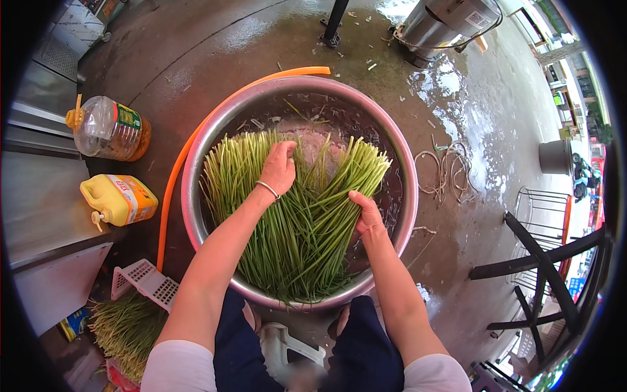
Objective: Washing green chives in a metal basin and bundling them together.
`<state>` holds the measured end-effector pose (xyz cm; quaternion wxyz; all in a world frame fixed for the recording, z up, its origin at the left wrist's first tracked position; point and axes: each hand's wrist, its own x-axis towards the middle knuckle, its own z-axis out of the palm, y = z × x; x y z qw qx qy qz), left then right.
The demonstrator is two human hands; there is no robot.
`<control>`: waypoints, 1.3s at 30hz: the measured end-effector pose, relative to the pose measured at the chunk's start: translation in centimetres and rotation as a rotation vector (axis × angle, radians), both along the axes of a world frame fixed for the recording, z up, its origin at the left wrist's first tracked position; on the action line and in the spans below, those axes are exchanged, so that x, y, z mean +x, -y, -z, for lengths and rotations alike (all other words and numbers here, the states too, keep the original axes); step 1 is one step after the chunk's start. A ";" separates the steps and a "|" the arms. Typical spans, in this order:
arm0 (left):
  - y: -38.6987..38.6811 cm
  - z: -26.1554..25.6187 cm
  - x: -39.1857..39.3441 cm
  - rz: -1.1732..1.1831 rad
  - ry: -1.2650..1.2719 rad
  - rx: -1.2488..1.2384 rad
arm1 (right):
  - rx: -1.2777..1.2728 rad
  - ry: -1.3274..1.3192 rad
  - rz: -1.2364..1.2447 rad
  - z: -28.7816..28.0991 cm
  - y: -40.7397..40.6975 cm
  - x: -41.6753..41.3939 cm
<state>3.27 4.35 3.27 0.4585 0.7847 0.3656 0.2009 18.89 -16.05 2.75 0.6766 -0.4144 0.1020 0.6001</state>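
Observation:
A wide round metal basin (409, 196) with water stands in front of me. Long green stalks (274, 220), like garlic scapes or chives, fill its near and middle part, their pale cut ends pointing away from me. My left hand (280, 166), with a bangle at the wrist, rests on the upper part of the stalks, fingers curled; whether it grips any is unclear. My right hand (366, 211) holds a slanting bundle of stalks (360, 169) at the right, thumb on top and the other fingers hidden beneath. A few loose stalks float at the far side of the basin.
An orange hose (172, 196) curves round the basin's left. Beyond it stand a clear plastic jug (105, 128) and a yellow jug (120, 200). More stalks (128, 328) lie in a crate (147, 281) at lower left. String (448, 171) lies on the wet floor; black metal legs (543, 259) stand right.

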 end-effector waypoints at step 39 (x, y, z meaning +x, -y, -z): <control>3.6 -1.1 0.5 -0.074 0.246 -1.156 | -0.082 1.082 -0.601 -6.5 -2.3 1.7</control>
